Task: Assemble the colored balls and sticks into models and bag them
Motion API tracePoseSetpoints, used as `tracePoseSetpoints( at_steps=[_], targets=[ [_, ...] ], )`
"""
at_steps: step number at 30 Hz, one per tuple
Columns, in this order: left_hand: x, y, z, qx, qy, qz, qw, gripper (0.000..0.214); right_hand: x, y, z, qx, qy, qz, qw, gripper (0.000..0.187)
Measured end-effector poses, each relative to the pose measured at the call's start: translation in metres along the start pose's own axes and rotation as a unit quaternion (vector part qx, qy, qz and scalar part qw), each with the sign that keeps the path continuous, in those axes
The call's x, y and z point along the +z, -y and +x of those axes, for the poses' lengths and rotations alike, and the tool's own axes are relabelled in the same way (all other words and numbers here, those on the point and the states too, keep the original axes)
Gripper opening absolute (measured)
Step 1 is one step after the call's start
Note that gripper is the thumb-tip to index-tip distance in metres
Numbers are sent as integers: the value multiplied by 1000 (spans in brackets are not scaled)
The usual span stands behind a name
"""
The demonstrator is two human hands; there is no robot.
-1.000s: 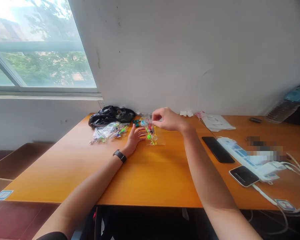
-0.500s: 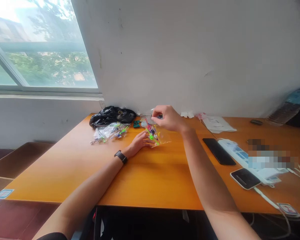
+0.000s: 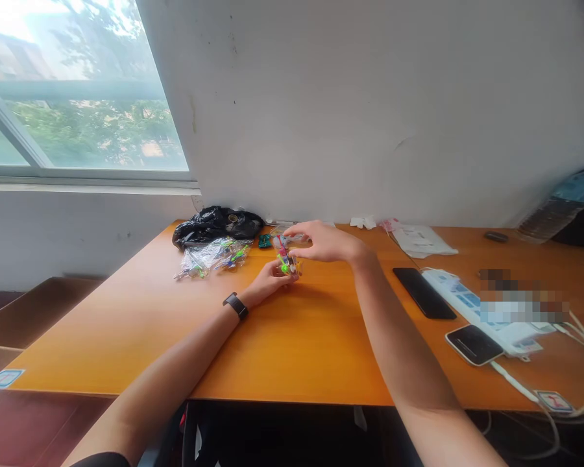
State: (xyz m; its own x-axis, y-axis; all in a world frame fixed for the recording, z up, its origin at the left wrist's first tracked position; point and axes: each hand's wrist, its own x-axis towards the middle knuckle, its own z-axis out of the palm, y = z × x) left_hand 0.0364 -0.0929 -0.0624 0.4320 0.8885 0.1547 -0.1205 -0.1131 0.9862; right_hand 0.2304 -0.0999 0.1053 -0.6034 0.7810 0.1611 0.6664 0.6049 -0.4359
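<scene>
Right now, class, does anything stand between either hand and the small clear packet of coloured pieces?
Nothing visible does. The left hand and the right hand both hold the small clear packet. The pile of packets and the black bag lie apart, to its left.

The orange wooden table (image 3: 282, 350) is carrying every item listed here. At its far left, a crumpled black bag (image 3: 217, 224) is lying at the back edge. Clear packets of coloured parts (image 3: 213, 255) are lying just nearer than the bag, and a small green part (image 3: 264, 241) is lying to their right. A small clear packet (image 3: 285, 259) is standing up beside the green part; contact with the tabletop cannot be confirmed. White papers (image 3: 423, 240) are lying flat at the far centre-right. On the right, a black phone (image 3: 424, 292) is lying beside a white power strip (image 3: 472, 303). A second phone (image 3: 474, 344) is lying against the strip's near side, with a white cable (image 3: 516, 383) trailing from it.
</scene>
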Motion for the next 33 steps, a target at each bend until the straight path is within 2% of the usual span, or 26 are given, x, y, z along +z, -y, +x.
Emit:
tracePoseSetpoints(
  at_steps=[4, 8, 11, 16, 20, 25, 29, 33],
  targets=[
    [3, 0, -1, 19, 7, 14, 1000, 55, 7, -1, 4, -8, -6, -50, 999, 49],
    [4, 0, -1, 29, 15, 20, 999, 57, 12, -4, 9, 5, 19, -75, 997, 36],
    [4, 0, -1, 30, 17, 29, 999, 59, 14, -8, 11, 7, 28, -65, 997, 30],
    [3, -1, -2, 34, 19, 34, 999, 57, 14, -8, 11, 11, 15, -31, 999, 37],
    [3, 0, -1, 27, 19, 40, 999, 60, 15, -5, 12, 20, 37, -37, 998, 26],
    [3, 1, -1, 31, 10, 44, 999, 59, 15, -5, 13, 16, 23, -34, 999, 31],
    [3, 1, -1, 33, 26, 41, 998, 60, 16, -6, 13, 10, 34, -42, 998, 22],
    [3, 1, 0, 35, 16, 54, 998, 56, 19, -8, 15, 6, 44, -42, 998, 16]
  ],
)
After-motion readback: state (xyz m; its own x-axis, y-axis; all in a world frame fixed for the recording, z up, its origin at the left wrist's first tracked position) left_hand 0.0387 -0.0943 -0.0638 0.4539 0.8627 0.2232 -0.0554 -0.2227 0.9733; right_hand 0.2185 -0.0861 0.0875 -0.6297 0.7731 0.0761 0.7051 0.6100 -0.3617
